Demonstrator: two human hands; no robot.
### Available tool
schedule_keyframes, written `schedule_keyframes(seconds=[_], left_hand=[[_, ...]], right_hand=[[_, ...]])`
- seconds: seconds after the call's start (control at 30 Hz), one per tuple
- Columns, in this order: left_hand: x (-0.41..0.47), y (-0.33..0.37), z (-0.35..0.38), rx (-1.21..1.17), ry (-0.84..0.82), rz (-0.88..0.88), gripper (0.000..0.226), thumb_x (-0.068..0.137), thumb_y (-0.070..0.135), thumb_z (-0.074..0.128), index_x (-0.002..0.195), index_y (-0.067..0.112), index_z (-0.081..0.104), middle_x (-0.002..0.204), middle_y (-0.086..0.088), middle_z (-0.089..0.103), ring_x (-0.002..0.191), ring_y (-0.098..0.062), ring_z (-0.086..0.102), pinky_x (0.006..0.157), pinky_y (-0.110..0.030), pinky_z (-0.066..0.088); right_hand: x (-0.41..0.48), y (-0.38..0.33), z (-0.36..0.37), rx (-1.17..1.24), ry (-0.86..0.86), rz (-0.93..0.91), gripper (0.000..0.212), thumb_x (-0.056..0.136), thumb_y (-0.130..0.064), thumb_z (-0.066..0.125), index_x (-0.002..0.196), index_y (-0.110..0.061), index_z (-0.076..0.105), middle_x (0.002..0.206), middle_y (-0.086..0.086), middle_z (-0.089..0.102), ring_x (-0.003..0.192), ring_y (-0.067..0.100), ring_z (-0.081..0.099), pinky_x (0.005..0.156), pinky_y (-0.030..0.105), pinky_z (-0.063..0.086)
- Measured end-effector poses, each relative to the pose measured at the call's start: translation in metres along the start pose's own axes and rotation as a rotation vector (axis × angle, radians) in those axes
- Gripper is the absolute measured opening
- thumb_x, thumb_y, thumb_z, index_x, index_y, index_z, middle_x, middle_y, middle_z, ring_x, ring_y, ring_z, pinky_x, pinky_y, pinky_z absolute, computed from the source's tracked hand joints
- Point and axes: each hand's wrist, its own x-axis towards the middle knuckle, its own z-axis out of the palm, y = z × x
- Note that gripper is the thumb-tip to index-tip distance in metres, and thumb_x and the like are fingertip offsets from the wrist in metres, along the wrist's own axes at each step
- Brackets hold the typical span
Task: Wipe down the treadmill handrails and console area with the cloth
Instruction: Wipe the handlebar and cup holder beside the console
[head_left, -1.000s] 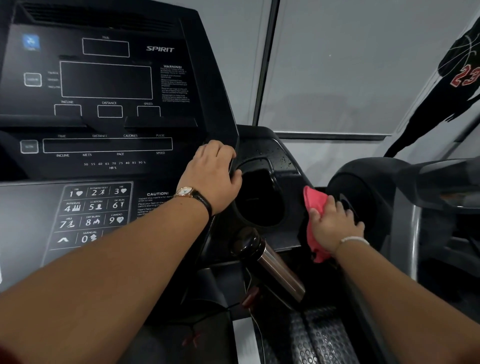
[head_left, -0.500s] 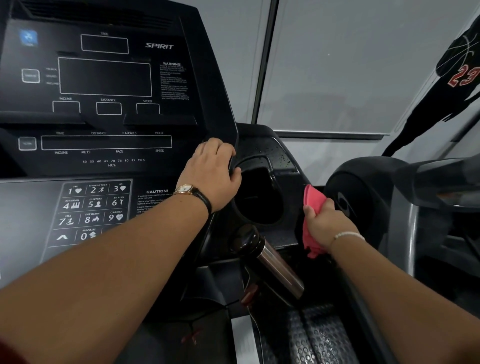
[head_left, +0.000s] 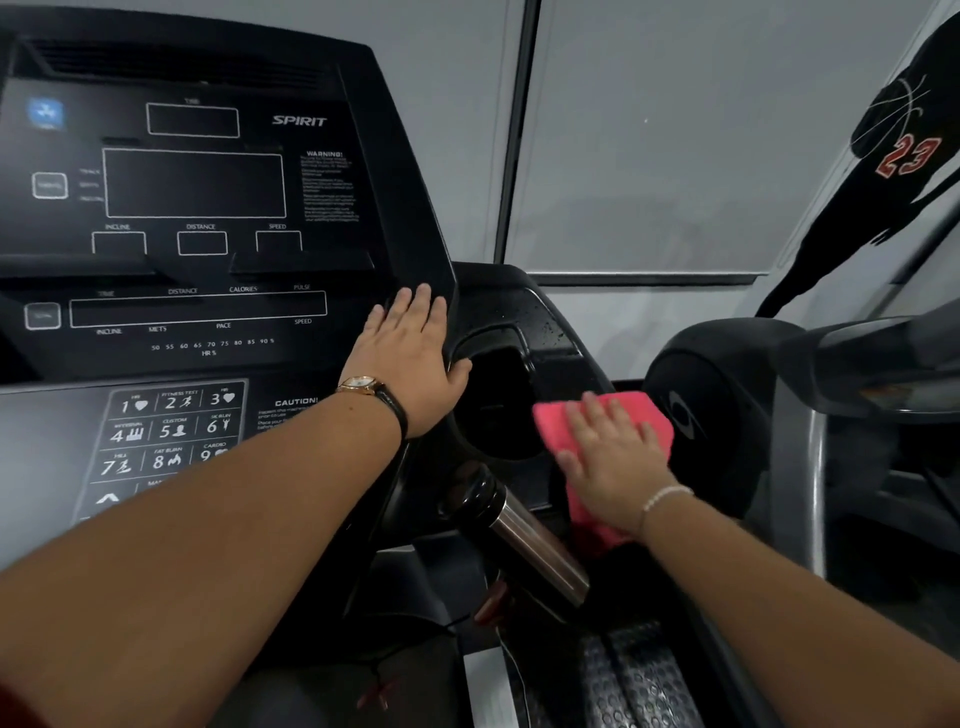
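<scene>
The black treadmill console (head_left: 208, 182) with dark displays fills the left of the head view. My left hand (head_left: 410, 358) lies flat against the console's right edge, fingers straight, holding nothing. Right of it is the round cup holder (head_left: 498, 405) in the console's side tray. My right hand (head_left: 613, 462) presses the pink cloth (head_left: 639, 410) flat on the tray's right side, fingers spread over it; the cloth's lower part hangs down under my wrist. A handrail grip (head_left: 519, 535) with a black cap and chrome sleeve sticks out below the cup holder.
A number keypad (head_left: 171, 431) sits low on the console. Close on the right stands a neighbouring black machine (head_left: 727, 405). The textured deck (head_left: 639, 675) lies below. Behind are a grey wall and a black player decal (head_left: 883, 171).
My left hand went from curled over the console's edge to lying flat. My right hand turned from gripping the bunched cloth at the tray's side to pressing it spread out on top.
</scene>
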Motion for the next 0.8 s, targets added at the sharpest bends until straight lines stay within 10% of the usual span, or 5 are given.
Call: schedule_keyframes(seconds=[0.2,0.33,0.5,0.63,0.8], left_hand=[[0.021,0.007,-0.025,0.268,0.034,0.053,0.069,0.085,0.062,0.036,0.131,0.011,0.043,0.133,-0.009,0.046,0.124,-0.026,0.043,0.111,-0.041,0.025],[0.046,0.013,-0.026,0.213,0.097,0.056,0.067,0.086,0.058,0.039,0.137,0.015,0.035,0.146,-0.011,0.03,0.138,-0.028,0.022,0.116,-0.044,0.008],[0.07,0.017,-0.004,0.089,0.049,0.026,0.082,0.088,0.06,0.033,0.15,0.016,0.002,0.157,-0.009,-0.012,0.142,-0.026,-0.019,0.116,-0.043,-0.006],[0.072,0.014,0.001,0.053,0.069,0.035,0.085,0.084,0.06,0.042,0.149,0.019,0.005,0.157,-0.005,-0.008,0.142,-0.026,-0.02,0.116,-0.043,-0.006],[0.072,0.015,0.0,0.023,0.099,0.045,0.081,0.082,0.057,0.048,0.147,0.023,0.014,0.157,-0.001,0.004,0.142,-0.026,-0.019,0.116,-0.043,-0.006]], right_hand=[[-0.002,0.027,0.001,0.584,0.206,-0.011,0.036,0.091,-0.043,0.047,0.109,-0.021,0.069,0.142,0.0,0.036,0.119,0.012,0.045,0.105,0.024,0.027],[0.033,0.012,-0.003,0.553,0.28,0.395,0.046,0.086,-0.031,0.062,0.12,-0.004,0.049,0.128,0.017,0.036,0.112,0.037,0.049,0.095,0.035,0.039],[0.032,0.013,-0.003,0.144,0.119,0.022,0.081,0.082,-0.062,0.021,0.146,-0.014,0.026,0.146,0.012,0.025,0.133,0.029,0.029,0.111,0.035,0.023],[0.039,0.041,-0.001,0.258,-0.075,0.138,0.073,0.081,-0.071,0.031,0.145,-0.046,0.005,0.152,0.007,0.017,0.133,0.034,0.032,0.107,0.048,0.032],[0.102,0.025,-0.011,0.367,-0.083,0.435,0.095,0.073,-0.079,0.027,0.149,-0.027,0.005,0.14,0.016,0.044,0.123,0.035,0.047,0.104,0.047,0.034]])
